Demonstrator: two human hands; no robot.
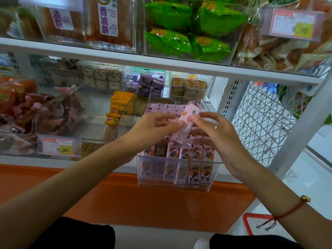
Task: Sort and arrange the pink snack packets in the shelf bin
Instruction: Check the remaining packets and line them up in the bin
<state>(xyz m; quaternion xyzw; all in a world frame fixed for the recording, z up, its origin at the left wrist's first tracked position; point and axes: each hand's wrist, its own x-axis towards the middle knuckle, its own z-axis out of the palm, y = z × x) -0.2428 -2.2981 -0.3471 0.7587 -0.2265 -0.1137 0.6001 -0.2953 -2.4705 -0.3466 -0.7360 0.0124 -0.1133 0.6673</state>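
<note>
A clear plastic bin (143, 174) sticks out from the middle shelf and holds several pink snack packets (194, 153) standing upright in a front row, with more pink packets (161, 107) lying behind. Above the bin both hands hold one long pink packet (187, 123), tilted with its top toward the back right. My left hand (156, 125) grips its left side and my right hand (219, 130), with a ring on one finger, pinches its right side. The packet's lower end is blurred.
A bin of yellow packets (116, 112) stands left of the pink bin, and a bin of dark pink bags (53, 112) further left. A price tag (58, 145) reads 9.90. Green packets (188, 29) fill the shelf above. White wire mesh (260, 123) closes the right side.
</note>
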